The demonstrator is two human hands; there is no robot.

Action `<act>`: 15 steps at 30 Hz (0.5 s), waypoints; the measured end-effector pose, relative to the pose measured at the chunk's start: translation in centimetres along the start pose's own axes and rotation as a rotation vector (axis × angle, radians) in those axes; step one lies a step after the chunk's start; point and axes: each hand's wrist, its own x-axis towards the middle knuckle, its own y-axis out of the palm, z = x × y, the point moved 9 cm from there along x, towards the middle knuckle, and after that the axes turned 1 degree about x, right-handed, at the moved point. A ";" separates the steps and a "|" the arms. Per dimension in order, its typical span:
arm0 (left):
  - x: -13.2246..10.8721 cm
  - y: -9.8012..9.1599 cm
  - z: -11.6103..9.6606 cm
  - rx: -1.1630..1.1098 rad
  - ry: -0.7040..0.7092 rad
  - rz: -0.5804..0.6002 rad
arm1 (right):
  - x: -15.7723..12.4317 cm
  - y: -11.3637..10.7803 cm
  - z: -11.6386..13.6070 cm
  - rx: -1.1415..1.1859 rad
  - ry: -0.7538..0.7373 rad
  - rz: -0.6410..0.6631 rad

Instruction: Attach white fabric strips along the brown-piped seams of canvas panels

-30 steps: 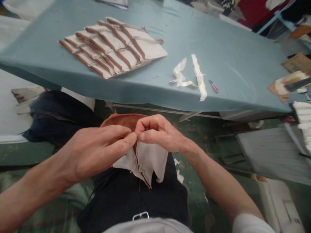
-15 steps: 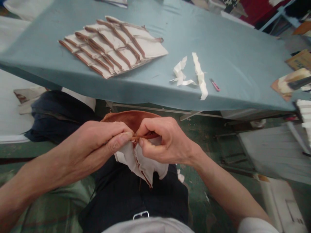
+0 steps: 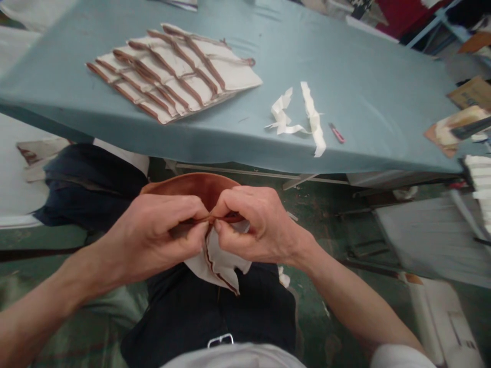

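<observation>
Over my lap hangs a brown leather piece [image 3: 192,183] with a white cloth lining [image 3: 226,255] and a brown-edged seam running down it; it looks like a bag turned partly inside out. My left hand [image 3: 164,225] pinches its brown edge between thumb and forefinger. Right beside it, my right hand [image 3: 257,220] pinches the same edge, the fingertips of both hands nearly touching above the seam. The fingers cover the exact spot they grip. Below the hands the lining falls loose to a pointed corner.
Ahead stands a table with a blue-grey cover [image 3: 215,138]. On it lie a fanned stack of white, brown-edged pieces [image 3: 172,71], crumpled white strips [image 3: 313,120] and a small pink cutter [image 3: 336,133]. Dark blue cloth [image 3: 92,179] lies at the left.
My left hand has turned and its fingers have curled into a tighter pinch on the edge. The leather's rim has shifted left, and the lining hangs more bunched. My right hand has barely moved.
</observation>
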 end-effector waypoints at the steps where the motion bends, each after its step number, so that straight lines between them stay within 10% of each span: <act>1: 0.1 0.1 -0.3 -0.058 0.014 -0.003 | 0.1 0.0 0.1 0.020 0.000 -0.006; 8: -0.2 2.0 2.4 -0.599 -0.254 -0.014 | 0.3 0.8 -0.4 0.290 0.080 -0.054; 15: -0.8 2.4 3.5 -0.559 -0.278 0.177 | -0.5 0.2 -0.5 0.204 0.025 -0.002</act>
